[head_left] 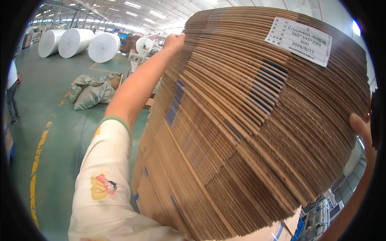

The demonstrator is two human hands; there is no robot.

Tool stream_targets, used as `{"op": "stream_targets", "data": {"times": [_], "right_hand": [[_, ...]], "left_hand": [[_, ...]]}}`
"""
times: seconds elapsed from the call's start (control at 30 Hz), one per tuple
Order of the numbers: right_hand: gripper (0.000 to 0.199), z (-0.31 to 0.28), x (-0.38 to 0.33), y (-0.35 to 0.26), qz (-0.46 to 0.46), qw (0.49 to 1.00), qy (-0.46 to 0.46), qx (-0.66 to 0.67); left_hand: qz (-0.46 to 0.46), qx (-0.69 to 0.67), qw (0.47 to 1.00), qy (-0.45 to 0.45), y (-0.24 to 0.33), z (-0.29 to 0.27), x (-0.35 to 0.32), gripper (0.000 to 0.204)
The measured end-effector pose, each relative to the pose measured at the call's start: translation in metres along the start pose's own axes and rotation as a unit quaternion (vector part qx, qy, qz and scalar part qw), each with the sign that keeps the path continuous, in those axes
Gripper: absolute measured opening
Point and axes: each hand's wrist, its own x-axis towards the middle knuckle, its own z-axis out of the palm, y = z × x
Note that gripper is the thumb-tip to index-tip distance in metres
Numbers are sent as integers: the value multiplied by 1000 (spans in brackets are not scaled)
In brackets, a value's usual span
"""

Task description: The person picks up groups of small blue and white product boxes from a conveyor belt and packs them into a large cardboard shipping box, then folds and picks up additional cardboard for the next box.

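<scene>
One thick bundle of flattened brown corrugated cardboard sheets (249,132) bearing one white paper label (298,41), three large white paper rolls (76,42), two grey-green sacks (90,91), two hands.

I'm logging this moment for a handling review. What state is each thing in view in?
Stack of flattened cardboard boxes: tilted, lifted, gripped from both sides.
Left hand: clamped on the stack's far top edge.
Right hand: pressed to the stack's right side.
White label: stuck on top sheet.
Paper rolls: lying on floor.
Grey sacks: slumped, filled.
</scene>
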Motion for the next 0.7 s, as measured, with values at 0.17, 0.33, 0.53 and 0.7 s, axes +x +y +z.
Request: {"op": "stream_targets", "data": {"times": [0.17, 0.33, 0.53, 0.7], "right_hand": [[75, 3, 4, 1, 46, 993, 53, -94], [100, -21, -2, 29, -1, 975, 72, -210], [104, -25, -4, 30, 20, 973, 73, -218], [95, -51, -20, 79, -34, 963, 126, -234]], "left_hand": [[-55, -44, 997, 14, -15, 51, 54, 68], [-118, -97, 988, -7, -46, 62, 120, 78], [-164, -331, 917, -148, -26, 55, 77, 68], [-108, -259, 957, -74, -18, 36, 65, 67]]}}
